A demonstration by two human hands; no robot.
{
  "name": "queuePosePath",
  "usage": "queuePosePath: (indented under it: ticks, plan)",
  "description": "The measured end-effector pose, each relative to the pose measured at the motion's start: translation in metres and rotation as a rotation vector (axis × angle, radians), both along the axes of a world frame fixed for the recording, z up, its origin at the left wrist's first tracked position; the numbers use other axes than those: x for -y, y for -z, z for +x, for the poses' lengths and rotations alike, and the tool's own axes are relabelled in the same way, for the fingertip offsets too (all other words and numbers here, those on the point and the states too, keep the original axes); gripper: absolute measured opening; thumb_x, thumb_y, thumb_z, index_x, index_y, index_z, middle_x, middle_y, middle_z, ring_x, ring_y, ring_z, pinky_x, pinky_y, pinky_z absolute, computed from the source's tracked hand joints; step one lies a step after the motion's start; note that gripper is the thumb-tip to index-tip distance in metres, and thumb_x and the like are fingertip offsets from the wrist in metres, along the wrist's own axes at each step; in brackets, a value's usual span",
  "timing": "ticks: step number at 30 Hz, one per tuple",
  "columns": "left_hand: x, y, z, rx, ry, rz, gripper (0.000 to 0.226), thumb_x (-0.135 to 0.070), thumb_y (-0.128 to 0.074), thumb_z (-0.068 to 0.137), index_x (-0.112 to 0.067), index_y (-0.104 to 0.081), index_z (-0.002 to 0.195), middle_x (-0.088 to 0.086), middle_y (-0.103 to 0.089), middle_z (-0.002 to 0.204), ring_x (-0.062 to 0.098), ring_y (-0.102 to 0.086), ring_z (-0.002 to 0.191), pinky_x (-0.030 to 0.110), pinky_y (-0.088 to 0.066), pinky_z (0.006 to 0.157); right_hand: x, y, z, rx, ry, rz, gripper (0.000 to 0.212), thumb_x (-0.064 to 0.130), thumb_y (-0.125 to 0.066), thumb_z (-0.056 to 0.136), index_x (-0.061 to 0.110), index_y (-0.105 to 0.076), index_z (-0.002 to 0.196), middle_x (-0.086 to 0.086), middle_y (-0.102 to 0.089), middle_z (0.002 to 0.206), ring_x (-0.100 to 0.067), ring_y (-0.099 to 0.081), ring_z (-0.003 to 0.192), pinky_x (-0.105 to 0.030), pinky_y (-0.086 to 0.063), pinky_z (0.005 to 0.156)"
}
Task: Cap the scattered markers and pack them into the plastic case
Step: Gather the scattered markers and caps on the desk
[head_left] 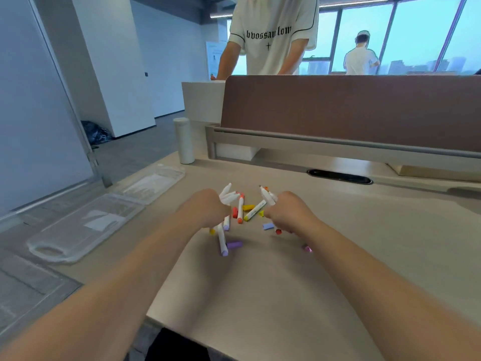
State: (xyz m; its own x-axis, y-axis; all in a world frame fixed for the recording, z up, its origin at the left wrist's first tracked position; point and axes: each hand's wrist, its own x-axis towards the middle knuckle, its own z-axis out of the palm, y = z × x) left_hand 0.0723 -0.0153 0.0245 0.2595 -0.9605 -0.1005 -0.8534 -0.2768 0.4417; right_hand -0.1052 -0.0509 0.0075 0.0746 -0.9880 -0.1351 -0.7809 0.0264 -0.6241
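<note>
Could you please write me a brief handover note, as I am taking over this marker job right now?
Left hand grips a bunch of white-barrelled markers; right hand grips a smaller bunch of markers.
Loose markers and coloured caps lie on the beige desk between the hands.
Clear plastic case lies open on the left, no markers visible inside.
Done: nothing packed. Left: cap the markers, pack them all.
</note>
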Motion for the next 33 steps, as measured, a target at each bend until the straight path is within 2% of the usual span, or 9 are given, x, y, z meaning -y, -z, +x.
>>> queuePosePath:
  ticks: [7, 9, 11, 14, 20, 24, 26, 29, 33]
  plan:
    - [-0.019, 0.002, 0.008, -0.029, 0.021, 0.137, 0.028, -0.010, -0.048, 0.095, 0.009, -0.070, 0.093, 0.020, -0.074, 0.094, 0.035, -0.065, 0.070, 0.030, -0.053, 0.064, -0.006, 0.000, 0.019, 0.018, -0.042, 0.015, 0.015, 0.012, -0.050, 0.088, 0.004, -0.057, 0.098, -0.018, -0.069, 0.095, -0.030, -0.066, 0.072, -0.032, -0.052, 0.055]
    - [-0.021, 0.004, 0.007, -0.009, 0.035, 0.135, 0.023, -0.007, -0.052, 0.095, 0.008, -0.068, 0.101, 0.014, -0.070, 0.081, 0.028, -0.062, 0.062, 0.023, -0.051, 0.056, -0.004, 0.000, 0.021, 0.020, -0.039, 0.007, 0.014, 0.012, -0.050, 0.089, 0.003, -0.057, 0.098, -0.018, -0.069, 0.092, -0.028, -0.065, 0.067, -0.030, -0.051, 0.052]
    - [-0.021, 0.005, 0.004, 0.094, 0.047, 0.161, 0.014, -0.006, -0.060, 0.091, 0.004, -0.066, 0.084, 0.006, -0.055, 0.064, 0.019, -0.052, 0.052, 0.019, -0.041, 0.044, -0.003, 0.000, 0.021, 0.017, -0.039, 0.011, 0.013, 0.010, -0.050, 0.089, 0.001, -0.057, 0.095, -0.016, -0.069, 0.081, -0.024, -0.066, 0.059, -0.029, -0.051, 0.052]
    - [-0.016, 0.013, 0.002, 0.166, 0.069, 0.215, 0.024, -0.009, -0.060, 0.092, -0.004, -0.058, 0.068, 0.005, -0.050, 0.061, 0.022, -0.053, 0.056, 0.025, -0.041, 0.050, 0.002, 0.004, 0.022, -0.005, -0.044, 0.013, 0.015, 0.008, -0.050, 0.090, -0.001, -0.060, 0.096, -0.016, -0.071, 0.079, -0.025, -0.072, 0.063, -0.033, -0.056, 0.058]
    - [-0.009, 0.022, 0.001, 0.204, 0.070, 0.177, 0.031, -0.025, -0.058, 0.097, 0.001, -0.063, 0.113, 0.015, -0.058, 0.091, 0.029, -0.064, 0.096, 0.033, -0.049, 0.078, 0.007, 0.010, 0.028, -0.132, -0.088, -0.074, 0.028, 0.011, -0.061, 0.090, 0.005, -0.056, 0.117, -0.014, -0.064, 0.101, -0.029, -0.066, 0.090, -0.038, -0.055, 0.074]
    - [-0.005, 0.025, 0.003, 0.242, 0.071, 0.211, 0.027, -0.016, -0.057, 0.096, -0.001, -0.065, 0.117, 0.005, -0.051, 0.072, 0.027, -0.065, 0.095, 0.033, -0.051, 0.080, 0.013, 0.015, 0.031, -0.155, -0.093, -0.123, 0.030, 0.016, -0.062, 0.091, 0.007, -0.054, 0.119, -0.006, -0.051, 0.093, -0.026, -0.059, 0.090, -0.038, -0.055, 0.081]
    - [-0.007, 0.019, 0.000, 0.250, 0.091, 0.246, 0.028, -0.010, -0.055, 0.096, -0.001, -0.062, 0.121, 0.009, -0.061, 0.084, 0.025, -0.059, 0.088, 0.033, -0.049, 0.079, 0.016, 0.017, 0.031, -0.154, -0.087, -0.125, 0.022, 0.017, -0.061, 0.090, 0.010, -0.052, 0.109, 0.000, -0.047, 0.082, -0.026, -0.060, 0.089, -0.038, -0.055, 0.078]
    - [-0.012, 0.010, -0.002, 0.311, 0.118, 0.269, 0.029, -0.009, -0.050, 0.097, -0.002, -0.059, 0.124, 0.016, -0.064, 0.122, 0.028, -0.062, 0.109, 0.033, -0.048, 0.093, 0.018, 0.018, 0.032, -0.150, -0.079, -0.123, 0.016, 0.018, -0.061, 0.091, 0.013, -0.048, 0.100, -0.001, -0.045, 0.078, -0.026, -0.061, 0.087, -0.038, -0.054, 0.075]
    - [-0.013, 0.014, 0.006, 0.322, 0.087, 0.319, 0.024, -0.011, -0.050, 0.095, -0.005, -0.063, 0.114, 0.011, -0.069, 0.110, 0.027, -0.066, 0.101, 0.032, -0.050, 0.082, 0.017, 0.016, 0.035, -0.170, -0.086, -0.116, 0.016, 0.016, -0.060, 0.091, 0.013, -0.046, 0.098, -0.003, -0.048, 0.078, -0.025, -0.061, 0.083, -0.035, -0.051, 0.071]
